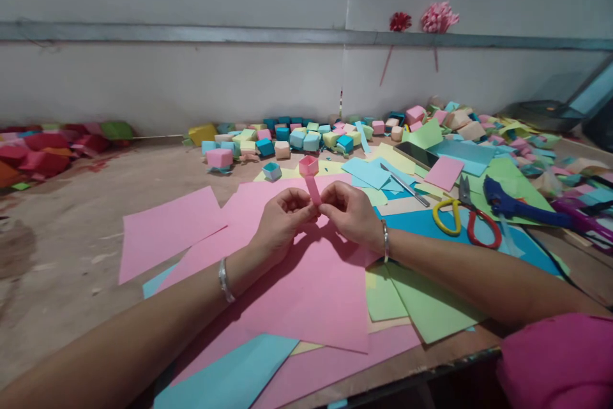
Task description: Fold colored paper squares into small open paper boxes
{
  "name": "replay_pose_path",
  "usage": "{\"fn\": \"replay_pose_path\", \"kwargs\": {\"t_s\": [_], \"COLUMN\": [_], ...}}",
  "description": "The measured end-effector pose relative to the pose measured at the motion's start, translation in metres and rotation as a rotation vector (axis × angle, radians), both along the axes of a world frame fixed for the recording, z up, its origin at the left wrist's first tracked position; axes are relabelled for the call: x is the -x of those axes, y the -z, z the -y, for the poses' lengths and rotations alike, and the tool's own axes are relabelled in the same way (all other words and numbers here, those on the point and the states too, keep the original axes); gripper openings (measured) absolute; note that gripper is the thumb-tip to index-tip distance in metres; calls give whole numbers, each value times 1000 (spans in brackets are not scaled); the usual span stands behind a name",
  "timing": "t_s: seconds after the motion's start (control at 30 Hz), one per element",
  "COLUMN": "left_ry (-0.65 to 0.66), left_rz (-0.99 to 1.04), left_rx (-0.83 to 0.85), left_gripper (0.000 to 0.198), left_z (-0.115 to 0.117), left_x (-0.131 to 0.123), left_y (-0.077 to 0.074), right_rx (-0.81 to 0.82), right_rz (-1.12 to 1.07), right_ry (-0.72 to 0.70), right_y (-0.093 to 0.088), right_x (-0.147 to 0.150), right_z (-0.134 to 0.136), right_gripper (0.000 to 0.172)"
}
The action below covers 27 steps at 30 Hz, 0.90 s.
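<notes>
Head view: left hand (pixel 282 217) and right hand (pixel 352 211) both pinch a narrow folded pink paper strip (pixel 313 189) above the pink paper sheets (pixel 311 288). Risk: uneven finger pressure could crease the strip askew or tear it.

The left hand (pixel 282 221) and right hand (pixel 352 212) pinch a folded strip of matt pink paper (pixel 312 189) — the same flat, unglossed stock as the pink sheets (pixel 306 288) beneath, with green and blue sheets (pixel 426 307) at 4 o'clock. The tabletop (pixel 71 230) is bare wood, rough and dusty-looking, and at 12 o'clock lies a heap of small paper boxes (pixel 287 138), all matt. At 2 o'clock the scissors (pixel 467 217) show dull metal blades with glossy plastic handles — a smooth metal bangle (pixel 385 240) shines on the right wrist.
</notes>
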<state>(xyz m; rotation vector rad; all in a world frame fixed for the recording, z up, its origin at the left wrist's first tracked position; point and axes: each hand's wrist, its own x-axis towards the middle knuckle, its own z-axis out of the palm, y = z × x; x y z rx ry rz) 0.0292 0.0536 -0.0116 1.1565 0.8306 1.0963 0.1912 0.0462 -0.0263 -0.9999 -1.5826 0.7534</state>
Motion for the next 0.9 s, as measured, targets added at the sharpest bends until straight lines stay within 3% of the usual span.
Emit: {"fn": "replay_pose_path", "kwargs": {"t_s": [0.3, 0.63, 0.9], "left_ry": [-20, 34, 27], "left_rz": [-82, -19, 5], "left_rx": [41, 99, 128], "left_gripper": [19, 19, 21], "left_z": [0, 3, 2], "left_x": [-2, -3, -6], "left_y": [1, 0, -1], "right_rx": [55, 359, 315], "right_rz": [40, -350, -246], "right_ry": [-41, -175, -135], "right_y": [-2, -14, -18], "right_x": [-3, 0, -3], "right_z": [0, 3, 3], "right_gripper": [3, 9, 7]}}
